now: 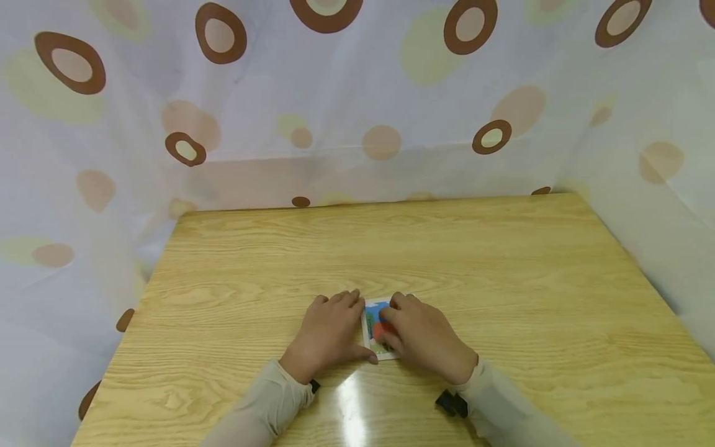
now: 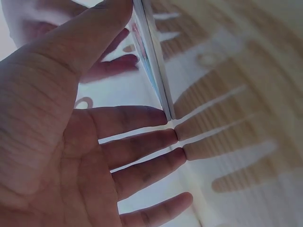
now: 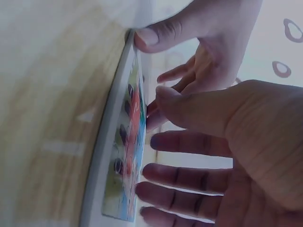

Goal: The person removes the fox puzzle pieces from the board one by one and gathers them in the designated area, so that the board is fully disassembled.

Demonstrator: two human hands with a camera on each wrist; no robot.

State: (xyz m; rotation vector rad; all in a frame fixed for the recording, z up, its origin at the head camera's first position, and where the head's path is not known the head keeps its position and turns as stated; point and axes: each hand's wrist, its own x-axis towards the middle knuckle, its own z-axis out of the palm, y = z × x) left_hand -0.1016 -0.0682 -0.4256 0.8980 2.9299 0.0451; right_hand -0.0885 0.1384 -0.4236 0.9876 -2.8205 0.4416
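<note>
A small flat board (image 1: 375,312) with a white border lies on the wooden table. Its picture shows blue sky and a red vehicle-like shape. My left hand (image 1: 331,335) is at the board's left side, thumb at the near corner and index fingertip against the far end of that edge. In the left wrist view its fingers (image 2: 139,142) are straight and spread. Over the right part of the board is my right hand (image 1: 429,338), covering much of the picture. The right wrist view shows its fingers (image 3: 189,175) extended to the picture surface (image 3: 124,165), thumb raised off it.
The wood-grain table (image 1: 251,261) extends around the hands on all sides. A white curtain (image 1: 346,81) with brown and beige spots hangs behind it and along both sides. Light reflects off the tabletop near the wrists. Black straps (image 1: 451,403) show at the wrists.
</note>
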